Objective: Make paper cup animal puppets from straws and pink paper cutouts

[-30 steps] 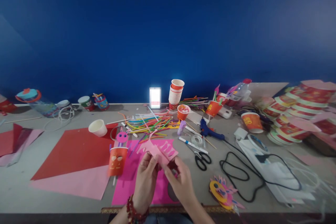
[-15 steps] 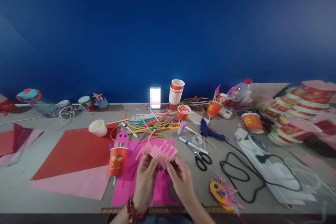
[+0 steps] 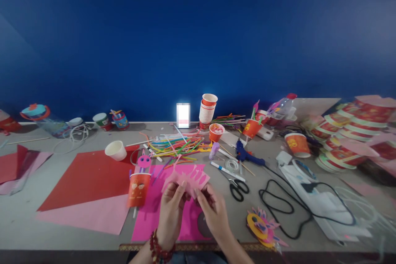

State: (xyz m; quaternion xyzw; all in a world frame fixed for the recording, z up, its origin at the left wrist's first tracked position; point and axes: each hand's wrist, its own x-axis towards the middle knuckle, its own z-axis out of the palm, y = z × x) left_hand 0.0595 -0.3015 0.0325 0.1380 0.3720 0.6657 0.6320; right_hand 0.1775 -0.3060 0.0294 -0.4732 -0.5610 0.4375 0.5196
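pale pink paper (image 3: 189, 179), full of holes, is up over a brighter pink sheet (image 3: 145, 227) — left hand (image 3: 171, 210) and right hand (image 3: 214, 210) both pinching its near edge. a red cup (image 3: 137, 193) is to the left, scissors (image 3: 236, 192) to the right, colorful sticks (image 3: 173, 147) beyond.

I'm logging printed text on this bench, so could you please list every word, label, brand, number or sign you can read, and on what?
No text can be read.
Orange cup right of the glue gun: yellow marks, too blurred.
Orange cup behind the glue gun: yellow marks, too small.
Orange cup left of the left hand: small marks, too blurred.
Stacked red containers: prints too blurred.
Held pink paper: none visible.
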